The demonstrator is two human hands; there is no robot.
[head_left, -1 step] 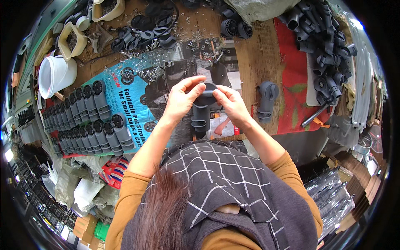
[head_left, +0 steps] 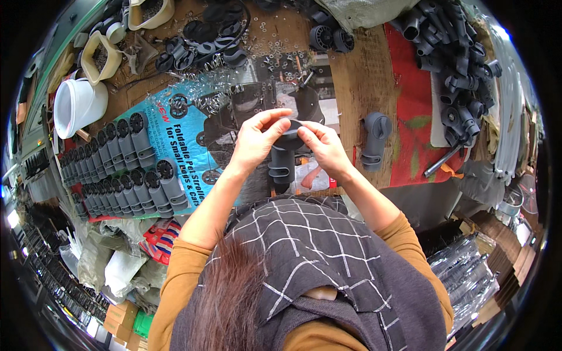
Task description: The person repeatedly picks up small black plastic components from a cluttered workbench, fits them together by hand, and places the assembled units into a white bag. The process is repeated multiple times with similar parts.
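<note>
Between both hands is a round black plastic cap (head_left: 289, 140), gripped at its edges. My left hand (head_left: 259, 139) pinches its left side with thumb and fingers, and my right hand (head_left: 324, 147) pinches the right side. Directly below the cap is a grey plastic tube joint (head_left: 282, 161) with a clip-like lower end. Whether the cap is seated on the joint or held just over it I cannot tell. To the right of my right hand lies a similar grey joint (head_left: 376, 140) with a round cap on its end.
Rows of grey joints (head_left: 139, 140) stand at left on a blue printed sheet (head_left: 190, 131). Springs (head_left: 213, 99), small rings and black caps (head_left: 202, 30) lie farther back. A white bucket (head_left: 81, 105) and cream tub (head_left: 100, 57) are at far left. Dark tube parts (head_left: 462, 82) pile up at right on red cloth (head_left: 413, 88).
The black cap has tilted slightly, so less of its top face shows. My fingers have shifted a little around it, still gripping.
</note>
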